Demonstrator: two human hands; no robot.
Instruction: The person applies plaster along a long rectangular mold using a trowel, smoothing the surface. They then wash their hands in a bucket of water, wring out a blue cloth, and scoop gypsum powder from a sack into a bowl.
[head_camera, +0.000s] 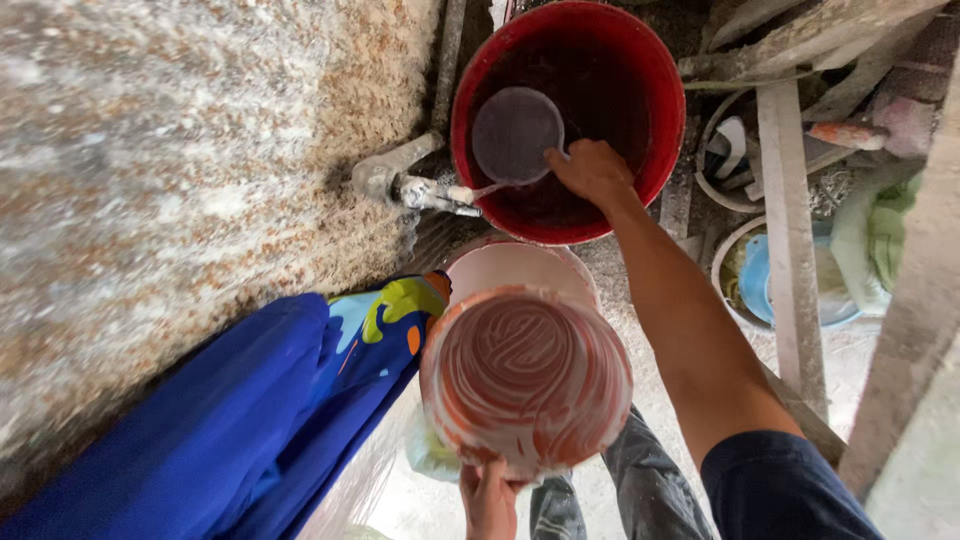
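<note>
My right hand (595, 172) reaches into a red bucket (668, 150) and grips the handle of a translucent round scoop (515, 135) held over the dark inside. Water runs from a metal tap (410, 186) on the wall towards the scoop. My left hand (490, 497) holds the near edge of a small bucket (527, 375) smeared with orange and white paint swirls, raised close to the camera below the red bucket. A pale round rim (515, 262) shows just beyond it; I cannot tell if it belongs to the same bucket.
A rough speckled wall (150, 150) fills the left. Blue cloth with a coloured pattern (250, 430) hangs at lower left. On the right are dusty wooden planks (790, 250), a white-rimmed pail with a blue dish (775, 290) and green cloth (890, 230).
</note>
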